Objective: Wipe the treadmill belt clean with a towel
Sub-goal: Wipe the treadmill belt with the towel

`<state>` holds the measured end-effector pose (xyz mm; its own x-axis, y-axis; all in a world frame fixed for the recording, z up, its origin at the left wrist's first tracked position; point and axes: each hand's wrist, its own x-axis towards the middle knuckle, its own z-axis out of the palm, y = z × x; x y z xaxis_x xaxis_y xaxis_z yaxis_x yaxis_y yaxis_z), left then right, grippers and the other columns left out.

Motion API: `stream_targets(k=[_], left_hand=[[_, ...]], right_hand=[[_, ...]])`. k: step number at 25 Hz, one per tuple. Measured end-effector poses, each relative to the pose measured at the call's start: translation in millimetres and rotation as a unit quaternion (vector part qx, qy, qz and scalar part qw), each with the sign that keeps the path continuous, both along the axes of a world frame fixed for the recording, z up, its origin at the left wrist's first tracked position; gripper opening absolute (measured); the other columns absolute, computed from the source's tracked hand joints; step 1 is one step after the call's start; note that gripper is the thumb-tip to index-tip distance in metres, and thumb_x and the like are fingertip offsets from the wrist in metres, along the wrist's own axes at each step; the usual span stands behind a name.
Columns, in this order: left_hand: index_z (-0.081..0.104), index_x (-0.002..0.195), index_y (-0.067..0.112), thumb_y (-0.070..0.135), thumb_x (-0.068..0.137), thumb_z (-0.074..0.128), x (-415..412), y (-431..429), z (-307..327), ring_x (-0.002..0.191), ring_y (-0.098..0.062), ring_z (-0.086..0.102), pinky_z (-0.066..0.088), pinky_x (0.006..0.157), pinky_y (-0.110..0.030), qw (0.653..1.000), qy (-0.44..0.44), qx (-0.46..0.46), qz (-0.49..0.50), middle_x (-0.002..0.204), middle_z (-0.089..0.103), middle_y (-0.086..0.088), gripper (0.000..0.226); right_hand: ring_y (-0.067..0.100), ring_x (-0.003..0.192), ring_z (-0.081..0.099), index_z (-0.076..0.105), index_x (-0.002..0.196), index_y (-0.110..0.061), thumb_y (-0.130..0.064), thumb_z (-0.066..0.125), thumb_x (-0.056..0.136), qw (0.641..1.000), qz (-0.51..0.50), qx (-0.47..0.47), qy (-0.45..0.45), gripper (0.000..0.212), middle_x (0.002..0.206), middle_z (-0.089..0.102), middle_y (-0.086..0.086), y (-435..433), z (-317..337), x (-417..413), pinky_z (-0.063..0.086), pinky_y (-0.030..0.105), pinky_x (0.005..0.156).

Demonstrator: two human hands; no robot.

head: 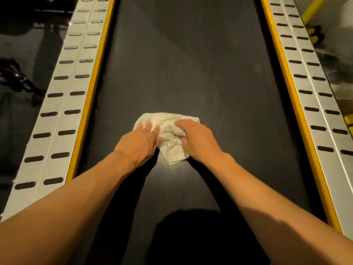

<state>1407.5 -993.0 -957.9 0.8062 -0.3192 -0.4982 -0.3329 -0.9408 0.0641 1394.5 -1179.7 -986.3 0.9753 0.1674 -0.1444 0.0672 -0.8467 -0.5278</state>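
A crumpled white towel (171,131) lies on the dark treadmill belt (183,64), near the middle of its width. My left hand (140,143) lies flat on the towel's left part with its fingers stretched out. My right hand (197,139) sits on the towel's right part, its fingers curled into the bunched cloth. Both forearms reach in from the bottom of the view. The towel's lower corner pokes out between the two wrists.
Yellow strips (91,88) border the belt on both sides, with white slotted side rails (63,104) outside them. Dark floor with a black object (15,77) lies to the left. A yellow bar (313,10) stands at the far right.
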Motion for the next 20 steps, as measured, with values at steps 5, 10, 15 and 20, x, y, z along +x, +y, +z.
stream_targets(k=[5, 10, 15, 20], left_hand=[[0.010, 0.152, 0.021, 0.043, 0.102, 0.016, -32, -1, 0, 0.146, -0.031, 0.012, 0.034, 0.107, -0.043, 1.000, -0.010, -0.008, -0.009, 0.160, 0.010, -0.007, 0.055], [0.021, 0.149, 0.020, 0.041, 0.102, 0.016, -11, 17, 0, 0.139, -0.031, 0.033, 0.040, 0.100, -0.045, 0.999, -0.034, -0.009, 0.012, 0.158, 0.018, -0.005, 0.051], [0.014, 0.152, 0.018, 0.043, 0.102, 0.014, -31, 9, -2, 0.146, -0.031, 0.013, 0.037, 0.105, -0.043, 0.999, -0.024, 0.011, 0.030, 0.159, 0.012, -0.011, 0.056], [0.026, 0.148, 0.017, 0.039, 0.102, 0.016, -14, 34, 3, 0.144, -0.029, 0.021, 0.036, 0.104, -0.045, 0.997, -0.034, -0.014, 0.062, 0.158, 0.020, -0.009, 0.051]], right_hand=[[0.013, 0.109, 0.058, 0.066, 0.116, -0.020, 0.005, 0.054, 0.077, 0.992, -0.087, 0.095, 0.005, 0.047, 0.119, 0.065, -0.003, -9, 5, -12, 0.032, 0.005, 0.088], [0.017, 0.116, 0.055, 0.063, 0.120, -0.018, 0.001, 0.056, 0.080, 0.996, -0.032, 0.071, -0.039, 0.045, 0.126, 0.061, -0.005, 30, -6, 2, 0.040, 0.034, 0.101], [0.001, 0.113, 0.053, 0.066, 0.118, -0.020, 0.005, 0.059, 0.079, 0.991, -0.070, 0.116, -0.007, 0.047, 0.124, 0.063, -0.005, 8, -2, -11, 0.032, 0.005, 0.098], [0.015, 0.114, 0.057, 0.064, 0.119, -0.014, 0.005, 0.056, 0.079, 0.994, -0.035, 0.088, -0.049, 0.046, 0.123, 0.064, -0.001, 55, -6, 2, 0.031, 0.013, 0.095]])
